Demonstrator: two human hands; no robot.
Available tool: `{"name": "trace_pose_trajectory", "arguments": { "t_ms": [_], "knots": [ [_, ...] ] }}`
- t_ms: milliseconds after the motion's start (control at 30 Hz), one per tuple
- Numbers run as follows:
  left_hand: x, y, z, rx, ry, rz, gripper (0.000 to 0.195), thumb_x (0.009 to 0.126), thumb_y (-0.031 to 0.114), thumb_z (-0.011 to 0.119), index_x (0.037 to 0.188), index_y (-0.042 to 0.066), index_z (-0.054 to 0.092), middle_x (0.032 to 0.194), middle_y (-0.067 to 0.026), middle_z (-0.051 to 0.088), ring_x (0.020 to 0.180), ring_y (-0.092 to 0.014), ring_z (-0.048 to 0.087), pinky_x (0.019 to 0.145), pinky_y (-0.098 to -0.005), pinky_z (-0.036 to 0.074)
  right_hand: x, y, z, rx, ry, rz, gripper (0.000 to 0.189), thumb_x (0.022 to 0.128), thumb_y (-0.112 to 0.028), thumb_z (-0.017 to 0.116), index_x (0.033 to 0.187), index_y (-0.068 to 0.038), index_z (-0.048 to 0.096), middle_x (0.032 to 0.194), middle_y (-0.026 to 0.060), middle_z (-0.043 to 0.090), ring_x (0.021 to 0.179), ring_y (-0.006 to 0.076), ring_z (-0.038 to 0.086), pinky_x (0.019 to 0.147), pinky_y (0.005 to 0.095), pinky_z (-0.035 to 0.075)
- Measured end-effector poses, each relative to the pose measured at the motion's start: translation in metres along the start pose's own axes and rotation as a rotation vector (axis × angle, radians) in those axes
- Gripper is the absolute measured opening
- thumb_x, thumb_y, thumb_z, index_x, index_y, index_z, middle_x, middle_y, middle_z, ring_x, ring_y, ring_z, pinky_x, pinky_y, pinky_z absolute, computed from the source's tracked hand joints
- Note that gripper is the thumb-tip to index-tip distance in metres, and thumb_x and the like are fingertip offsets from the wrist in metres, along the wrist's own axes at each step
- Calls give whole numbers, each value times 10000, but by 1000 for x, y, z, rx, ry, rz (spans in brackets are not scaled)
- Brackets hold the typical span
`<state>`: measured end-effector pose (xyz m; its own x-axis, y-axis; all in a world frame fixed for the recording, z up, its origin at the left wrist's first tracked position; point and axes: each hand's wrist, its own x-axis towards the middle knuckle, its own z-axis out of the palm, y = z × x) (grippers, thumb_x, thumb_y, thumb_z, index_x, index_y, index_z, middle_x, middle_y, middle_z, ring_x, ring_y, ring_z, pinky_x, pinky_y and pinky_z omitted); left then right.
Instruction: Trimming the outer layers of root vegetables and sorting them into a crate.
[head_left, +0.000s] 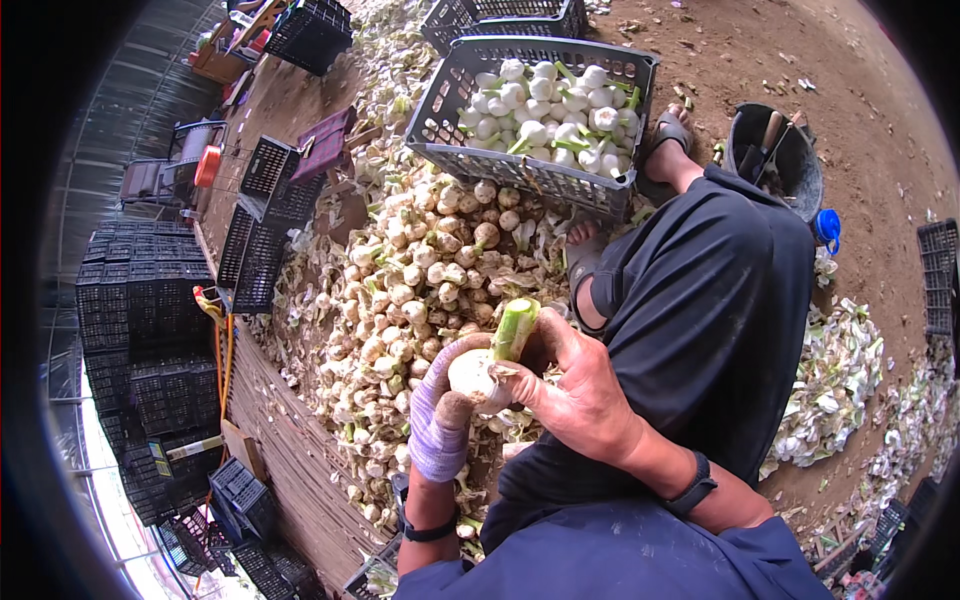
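Observation:
My left hand (442, 416), in a purple and brown work glove, holds a garlic bulb (474, 380) with a short, thick green stem cut flat at the top. Bare, my right hand (581, 382) has its thumb on the bulb's skin and its fingers behind the stem. Below both hands lies a large heap of unpeeled garlic bulbs (397, 292), dirty and brownish. Beyond my feet, a black plastic crate (517, 161) holds many clean white garlic bulbs (532, 133) with short green stems.
A dark bucket (806, 169) with wooden-handled tools stands by my knee, near a blue cap (827, 226). Garlic skins (840, 390) are piled at the right. Stacked black crates (142, 300) and a ribbed brown mat (277, 442) are at the left. More black crates stand at the top.

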<state>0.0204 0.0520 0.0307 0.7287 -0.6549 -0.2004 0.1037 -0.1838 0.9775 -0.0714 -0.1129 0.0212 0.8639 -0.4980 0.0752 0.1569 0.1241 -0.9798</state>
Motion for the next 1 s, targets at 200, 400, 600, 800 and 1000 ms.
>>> {"name": "trace_pose_trajectory", "arguments": {
  "t_ms": [200,400,600,800,1000],
  "knots": [
    [1,-4,1,-229,-36,-83,987,922,789,588,1464,-32,520,1299,-147,682,1184,-230,677,1047,-387,538,2,4,-3,-131,-37,-94,237,918,-33,747,1124,17,643,974,154,668,891,291,691,832,396,543],
    [6,-11,10,-253,-16,-80,1061,881,805,632,1532,-8,434,1440,-170,577,1286,-255,610,1074,-415,517,1,2,-2,-66,30,72,192,883,14,713,1058,13,634,957,176,642,871,357,677,807,411,536],
    [0,-9,18,6,195,33,894,876,556,781,1500,1,458,1206,-130,663,1054,-213,688,936,-355,582,-2,0,-4,-274,28,-69,151,942,-28,716,1035,21,609,919,118,630,835,215,639,785,341,513],
    [6,-12,8,-489,-20,-168,891,895,650,700,1470,7,481,1206,-129,668,990,-208,705,768,-325,616,-2,0,-8,-19,-88,132,168,923,-30,740,1021,14,611,906,126,641,827,199,630,778,338,514],
    [5,-22,8,127,190,53,827,900,612,728,1446,28,520,1297,-104,630,1162,-202,632,998,-370,535,-3,2,-6,-231,-54,-96,165,898,-29,718,1002,12,597,882,156,646,767,256,639,716,369,512]
  ]
}}
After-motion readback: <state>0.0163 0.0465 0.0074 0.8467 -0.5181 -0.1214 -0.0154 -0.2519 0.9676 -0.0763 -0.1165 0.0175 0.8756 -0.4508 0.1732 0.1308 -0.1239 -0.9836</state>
